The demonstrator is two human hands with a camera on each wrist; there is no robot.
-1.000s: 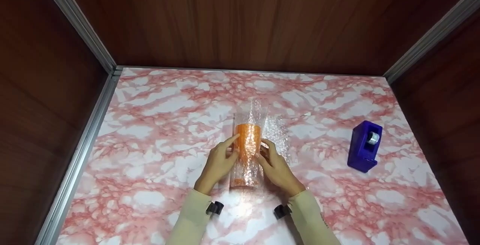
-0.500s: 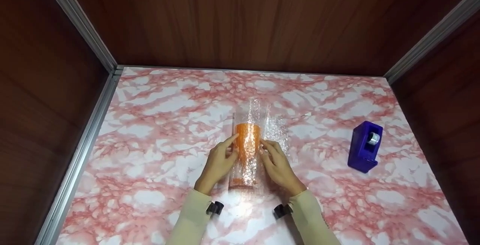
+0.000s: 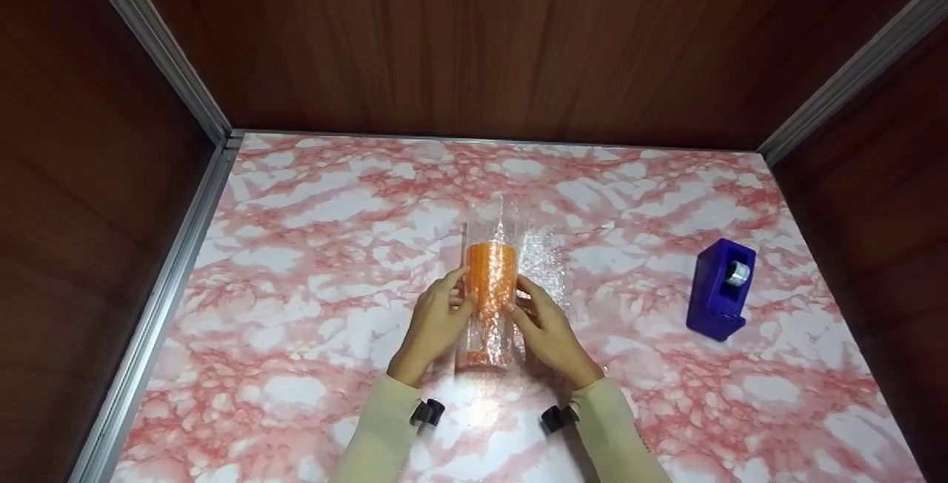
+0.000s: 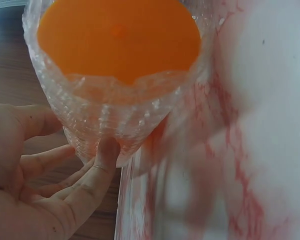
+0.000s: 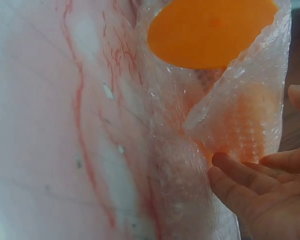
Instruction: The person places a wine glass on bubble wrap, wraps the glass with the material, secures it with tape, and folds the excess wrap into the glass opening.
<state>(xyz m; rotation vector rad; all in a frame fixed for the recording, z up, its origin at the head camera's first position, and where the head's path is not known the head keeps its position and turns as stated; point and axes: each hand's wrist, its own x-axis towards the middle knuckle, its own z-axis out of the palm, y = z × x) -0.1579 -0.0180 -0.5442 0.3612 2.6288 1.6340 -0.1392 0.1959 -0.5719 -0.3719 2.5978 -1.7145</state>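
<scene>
An orange goblet-shaped item (image 3: pixel 490 268) lies on its side at mid-table, rolled inside clear bubble wrap (image 3: pixel 544 261). Its flat round base (image 4: pixel 120 37) faces the near side in both wrist views. My left hand (image 3: pixel 437 320) grips the roll from the left, with thumb and fingers on the wrap. From the other side my right hand (image 3: pixel 546 331) holds it, thumb near the top and fingers low along the side. In the right wrist view those fingertips (image 5: pixel 220 165) are right at the overlapping wrap edge. An unrolled stretch of wrap extends to the right, partly beneath that hand.
A blue tape dispenser (image 3: pixel 718 290) with a roll of clear tape stands at the right of the pink-and-white marbled table (image 3: pixel 296 394). Dark wooden panels (image 3: pixel 474 38) with metal rails enclose the back and both sides.
The right thumb lifted away from the roll half a second ago and is back against it. The roll has shifted very slightly to the right, and the left hand has moved with it.
</scene>
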